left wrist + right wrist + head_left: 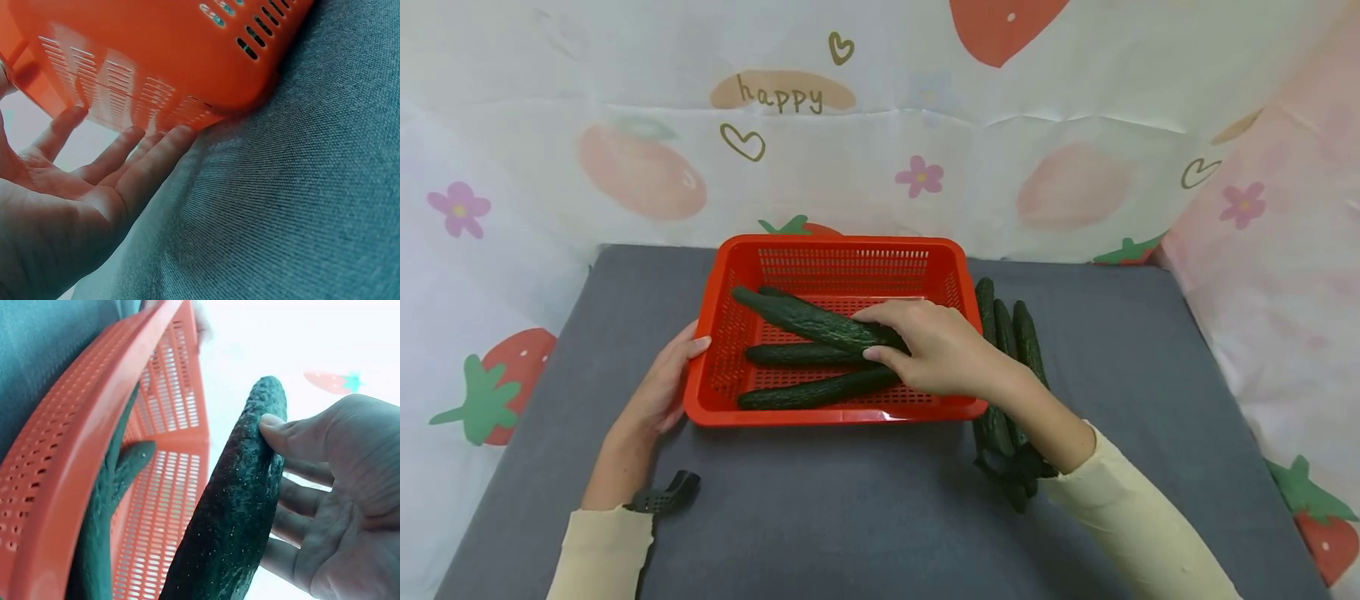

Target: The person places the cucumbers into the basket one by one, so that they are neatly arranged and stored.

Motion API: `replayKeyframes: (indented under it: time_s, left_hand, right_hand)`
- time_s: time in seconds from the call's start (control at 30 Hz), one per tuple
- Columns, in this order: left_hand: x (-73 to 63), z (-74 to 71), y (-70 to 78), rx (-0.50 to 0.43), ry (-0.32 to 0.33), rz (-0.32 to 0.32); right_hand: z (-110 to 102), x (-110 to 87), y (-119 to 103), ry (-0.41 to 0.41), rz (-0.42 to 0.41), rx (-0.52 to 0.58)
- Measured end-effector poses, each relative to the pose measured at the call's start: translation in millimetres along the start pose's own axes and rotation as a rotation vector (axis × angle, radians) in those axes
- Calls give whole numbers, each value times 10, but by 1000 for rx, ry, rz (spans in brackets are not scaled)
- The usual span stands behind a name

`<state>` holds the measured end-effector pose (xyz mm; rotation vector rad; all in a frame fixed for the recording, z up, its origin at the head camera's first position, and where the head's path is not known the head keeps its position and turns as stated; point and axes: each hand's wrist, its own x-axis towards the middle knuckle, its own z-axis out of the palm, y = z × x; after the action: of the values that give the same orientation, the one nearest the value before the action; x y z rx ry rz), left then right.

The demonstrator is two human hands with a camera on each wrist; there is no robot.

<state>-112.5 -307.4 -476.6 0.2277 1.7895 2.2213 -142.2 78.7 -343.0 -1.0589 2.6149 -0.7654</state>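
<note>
A red plastic basket [827,417] with slotted walls stands on the grey cloth. My left hand [662,383] holds its left rim, thumb over the edge. In the left wrist view the left hand's fingertips [181,134] touch the basket's outer wall. Above the basket, my right hand [943,346] grips a dark green cucumber [808,321] near one end, thumb on one side and fingers on the other. Inside the basket lie a middle cucumber [801,354] and a front cucumber [812,392]. Another cucumber [770,291] is mostly hidden behind the held one.
Several cucumbers [1028,333] lie side by side right of the basket, partly under my right forearm. The grey tablecloth [850,508] extends around them. A printed fabric backdrop [865,183] rises behind the table. A black wrist device [666,496] is on the left wrist.
</note>
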Motion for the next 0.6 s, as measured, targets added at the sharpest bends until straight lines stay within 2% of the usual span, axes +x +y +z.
replayKeyframes:
  time_s: [0.13, 0.27, 0.43, 0.6]
  left_hand:
    - [4, 5, 7, 5, -1, -4]
    - [9, 19, 16, 7, 2, 0]
    - [8, 27, 11, 2, 1, 11]
    - [-2, 26, 0, 13, -5, 17]
  right_hand:
    - [74, 49, 32, -18, -14, 19]
    - [108, 53, 84, 35, 7, 7]
    - [96, -41, 171, 72, 64, 18]
    - [76, -141, 262, 79, 81, 17]
